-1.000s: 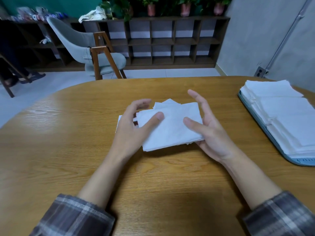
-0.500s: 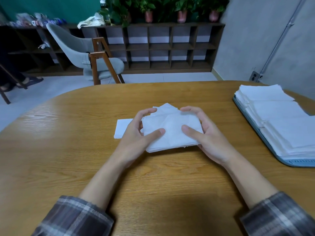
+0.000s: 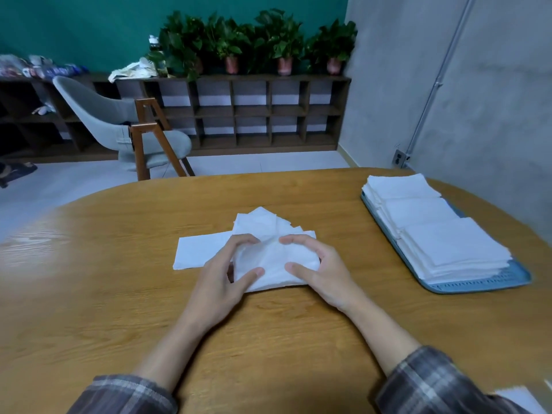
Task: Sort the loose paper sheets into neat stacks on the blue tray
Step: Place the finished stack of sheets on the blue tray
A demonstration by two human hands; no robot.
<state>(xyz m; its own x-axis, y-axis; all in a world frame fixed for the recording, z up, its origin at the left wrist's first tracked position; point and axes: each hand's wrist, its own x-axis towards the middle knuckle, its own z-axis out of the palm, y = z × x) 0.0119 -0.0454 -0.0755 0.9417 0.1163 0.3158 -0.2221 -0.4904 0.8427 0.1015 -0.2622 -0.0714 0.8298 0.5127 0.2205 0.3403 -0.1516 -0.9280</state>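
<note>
A loose pile of white paper sheets (image 3: 270, 252) lies in the middle of the wooden table (image 3: 119, 294). My left hand (image 3: 222, 279) grips its left side and my right hand (image 3: 321, 270) grips its right side, fingers curled over the far edge and thumbs on top, so the sheets bunch up between them. One flat sheet (image 3: 200, 252) sticks out to the left of the pile. At the right stands the blue tray (image 3: 484, 282) with three neat stacks of white sheets (image 3: 433, 228) in a row.
A white sheet corner (image 3: 519, 398) shows at the bottom right. Beyond the table's far edge stand a grey chair (image 3: 119, 127) and a low dark shelf (image 3: 254, 112) with potted plants. A grey wall rises at the right.
Both hands have closed in on the pile from its sides, squeezing the sheets together until they bunch. The view has tilted upward.
</note>
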